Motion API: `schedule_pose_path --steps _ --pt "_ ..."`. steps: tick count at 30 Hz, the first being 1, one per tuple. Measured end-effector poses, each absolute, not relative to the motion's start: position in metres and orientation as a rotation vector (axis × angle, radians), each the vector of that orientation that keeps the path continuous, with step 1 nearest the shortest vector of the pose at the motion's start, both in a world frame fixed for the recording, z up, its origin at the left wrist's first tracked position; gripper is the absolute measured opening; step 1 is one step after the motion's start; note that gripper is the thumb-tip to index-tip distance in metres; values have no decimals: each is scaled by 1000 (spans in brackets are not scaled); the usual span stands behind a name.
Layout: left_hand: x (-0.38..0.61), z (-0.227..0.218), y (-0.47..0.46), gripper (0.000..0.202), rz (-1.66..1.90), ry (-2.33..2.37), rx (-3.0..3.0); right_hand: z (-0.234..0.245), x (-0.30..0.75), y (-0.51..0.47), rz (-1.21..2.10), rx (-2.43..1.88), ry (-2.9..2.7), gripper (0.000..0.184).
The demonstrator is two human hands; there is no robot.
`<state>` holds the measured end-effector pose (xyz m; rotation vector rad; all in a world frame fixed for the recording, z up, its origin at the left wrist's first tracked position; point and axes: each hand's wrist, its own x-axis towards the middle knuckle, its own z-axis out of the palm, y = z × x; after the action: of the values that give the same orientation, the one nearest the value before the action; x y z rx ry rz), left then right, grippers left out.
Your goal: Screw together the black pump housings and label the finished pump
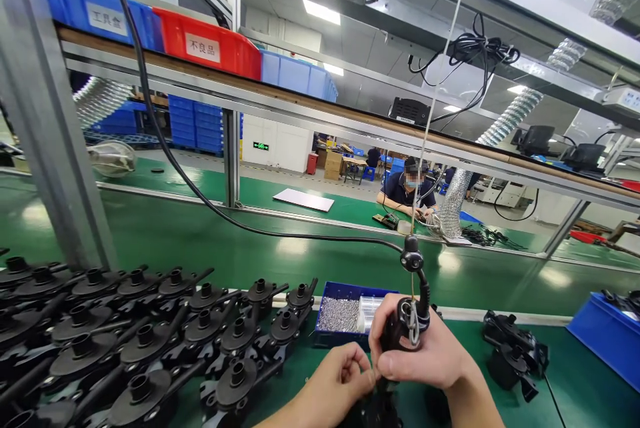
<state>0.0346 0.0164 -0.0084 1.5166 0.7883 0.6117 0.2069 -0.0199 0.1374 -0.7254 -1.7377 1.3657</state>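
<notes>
My right hand [425, 351] is wrapped round the black hanging electric screwdriver [407, 321], held upright over a black part [380, 408] at the bottom edge. A cable and a thin suspension cord run up from the tool. My left hand [337, 378] pinches its fingertips together right beside the screwdriver's tip, touching my right thumb; what it pinches is too small to make out. Just behind the hands stands a small blue tray of silver screws [345, 311].
Several rows of black round housings with lever arms [150, 341] fill the green bench on the left. More black parts [513, 348] and a blue bin [607, 338] lie on the right. A masked person [407, 191] works at a far bench. Bins sit on the shelf above.
</notes>
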Motion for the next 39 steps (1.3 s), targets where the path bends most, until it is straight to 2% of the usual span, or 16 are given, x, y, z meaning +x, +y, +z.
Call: schedule_pose_path --steps 4,11,17,21,24,29,33,39 --pt "32 -14 7 60 927 769 1608 153 213 -29 1308 -928 -1755 32" --pt "27 -25 -2 73 822 512 1884 163 218 -32 1001 -1201 -1682 31" --pt "35 -27 1 55 796 262 2036 179 222 -43 748 -1240 -1564 33" --pt "36 -33 3 38 1099 489 2050 180 213 -42 697 -1333 -1606 27" --pt "36 -41 9 35 1247 660 2201 170 208 -31 693 -1433 -1793 16" --pt "47 -57 17 58 937 915 2616 156 205 -18 633 -1562 -2080 19" --pt "64 -66 19 52 794 971 2719 155 203 -19 672 -1552 -2109 19" --pt "76 -74 27 61 829 880 2861 154 196 -21 722 -1539 -2115 17"
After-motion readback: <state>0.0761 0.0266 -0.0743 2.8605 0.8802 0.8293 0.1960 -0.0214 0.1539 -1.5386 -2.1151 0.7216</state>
